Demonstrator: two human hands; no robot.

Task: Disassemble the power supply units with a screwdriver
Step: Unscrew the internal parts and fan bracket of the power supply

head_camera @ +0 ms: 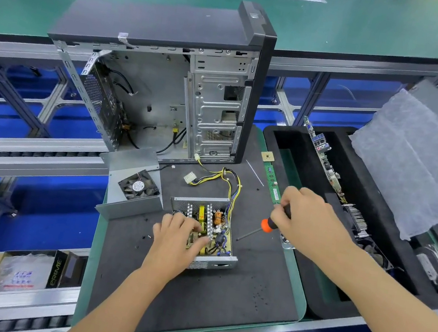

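While the left hand (180, 234) rests with spread, straight fingers on the circuit board of the opened power supply unit (204, 230), the right hand (308, 219) keeps its grip clamped on the screwdriver (268, 224), whose orange-and-black handle shows below the fist and whose shaft slants down-left, its tip touching or just above the mat. The unit sits on a dark foam mat (192, 298) near the middle of the counter, its metal tray open at the top, with a bundle of yellow and black cables (224, 178) running from it toward the far edge. Just beside its left side lies the removed metal cover (133, 181), fan facing up. Behind both, at the mat's far edge, stands an open computer case (162, 83). Near the mat's right edge lies a green memory stick (273, 182), partly under the right hand. Beyond that edge a black foam tray (287, 139) holds circuit boards standing on edge.
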